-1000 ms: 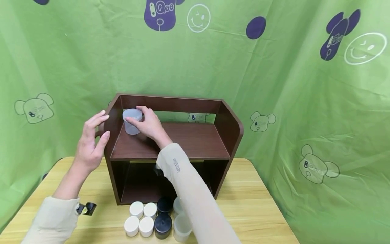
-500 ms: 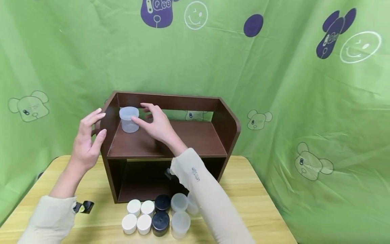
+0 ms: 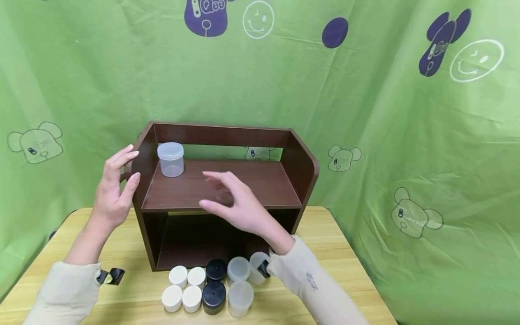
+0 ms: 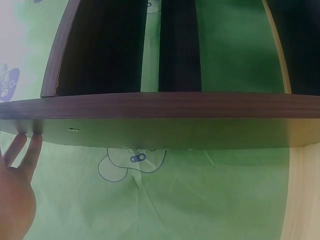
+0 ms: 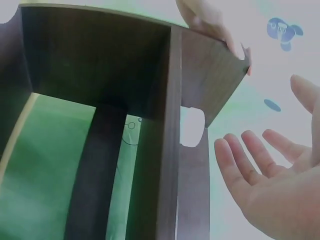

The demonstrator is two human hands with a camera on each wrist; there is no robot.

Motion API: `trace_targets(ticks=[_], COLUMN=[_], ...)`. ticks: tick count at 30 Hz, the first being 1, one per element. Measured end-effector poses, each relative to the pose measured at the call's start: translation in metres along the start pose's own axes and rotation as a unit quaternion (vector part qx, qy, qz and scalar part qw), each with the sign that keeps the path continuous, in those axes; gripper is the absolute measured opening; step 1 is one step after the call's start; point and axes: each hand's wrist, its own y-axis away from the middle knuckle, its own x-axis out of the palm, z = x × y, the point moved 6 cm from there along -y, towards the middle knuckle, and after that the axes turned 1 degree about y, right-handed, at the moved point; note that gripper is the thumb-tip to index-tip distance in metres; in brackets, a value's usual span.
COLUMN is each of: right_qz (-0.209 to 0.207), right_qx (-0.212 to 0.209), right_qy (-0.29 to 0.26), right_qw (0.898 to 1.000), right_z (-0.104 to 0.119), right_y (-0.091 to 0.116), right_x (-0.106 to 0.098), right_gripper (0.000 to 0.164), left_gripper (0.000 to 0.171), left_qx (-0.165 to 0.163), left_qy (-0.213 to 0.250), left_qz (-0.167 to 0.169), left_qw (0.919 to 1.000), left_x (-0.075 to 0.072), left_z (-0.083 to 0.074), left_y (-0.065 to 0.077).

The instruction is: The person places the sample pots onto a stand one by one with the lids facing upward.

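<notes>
My left hand [image 3: 113,189] rests its fingers on the left side panel of a dark brown two-tier shelf [image 3: 227,185]; in the left wrist view its fingertips [image 4: 35,142] touch the panel's outer face. On the upper tier, at the left end, stands an upright translucent lidded plastic jar [image 3: 171,160]. My right hand [image 3: 239,203] hangs in front of the upper tier, holding nothing, thumb and fingers spread apart. The right wrist view shows that hand [image 5: 280,185] to the right of the shelf, with the jar [image 5: 192,127] by the far side panel.
In front of the shelf on the wooden table [image 3: 325,280] stand several white-lidded jars [image 3: 172,298], two black jars [image 3: 214,295] and three translucent jars [image 3: 240,298]. A patterned green cloth [image 3: 382,135] hangs behind and around the table.
My right hand has let go of the translucent jar on the upper tier and moved right and down toward me. My left hand stays at the side panel.
</notes>
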Motion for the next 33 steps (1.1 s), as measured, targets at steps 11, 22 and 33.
trace_targets(ticks=[11,22,33], right_qz=[0.030,-0.009,0.022], right_qx=[0.011,0.076,0.153], right_qy=[-0.002,0.011,-0.028], right_qw=[0.999,0.997,0.988], right_z=[-0.029,-0.114,-0.178], right_y=[0.087,0.151,0.183], right_x=[0.010,0.016,0.028], right_gripper=[0.058,0.058,0.091], left_gripper=[0.048,0.047,0.044], left_qx=[0.002,0.000,0.008], left_qy=[-0.001,-0.003,-0.001], left_qz=[-0.008,-0.008,-0.012], left_qw=[1.0000,1.0000,0.9999], left_x=[0.000,0.001,0.001], left_z=[-0.003,-0.002,-0.004], left_y=[-0.001,0.001,-0.001])
